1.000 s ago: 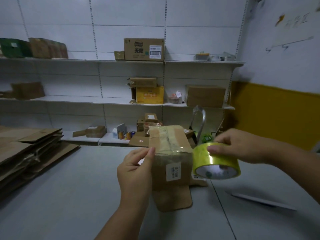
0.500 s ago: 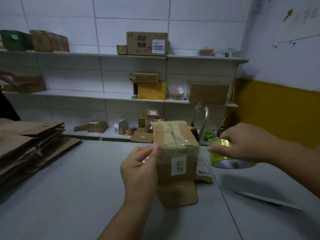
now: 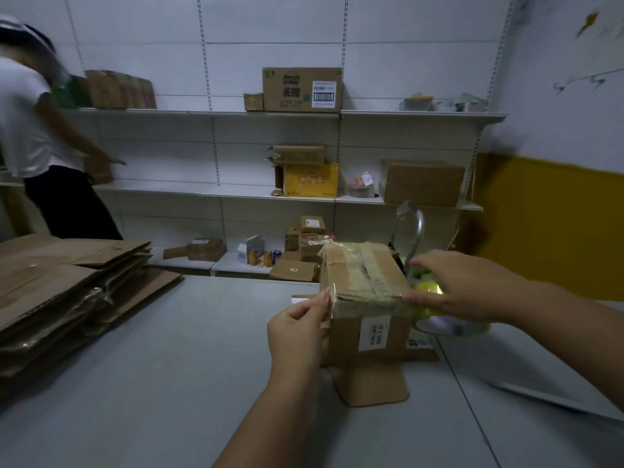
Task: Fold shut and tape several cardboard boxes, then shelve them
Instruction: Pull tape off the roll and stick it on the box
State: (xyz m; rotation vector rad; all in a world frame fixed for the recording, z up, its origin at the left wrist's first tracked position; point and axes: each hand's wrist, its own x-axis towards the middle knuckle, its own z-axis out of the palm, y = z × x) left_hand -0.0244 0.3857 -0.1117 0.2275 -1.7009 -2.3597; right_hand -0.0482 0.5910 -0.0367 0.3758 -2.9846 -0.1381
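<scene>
- Cardboard box (image 3: 364,288) upright on grey table (image 3: 169,366), white label on near face.
- Left hand (image 3: 297,329): thumb and curled fingers pinching tape (image 3: 368,296) at box's top left corner.
- Right hand (image 3: 466,288): fingers curled over yellow roll (image 3: 449,327), gripping it against box's right side.

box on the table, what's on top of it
Wrinkled clear tape runs over the closed top flaps of the box. The left hand pinches it at the near left corner; the right hand holds the tape roll at its right edge. The contents are hidden.
</scene>
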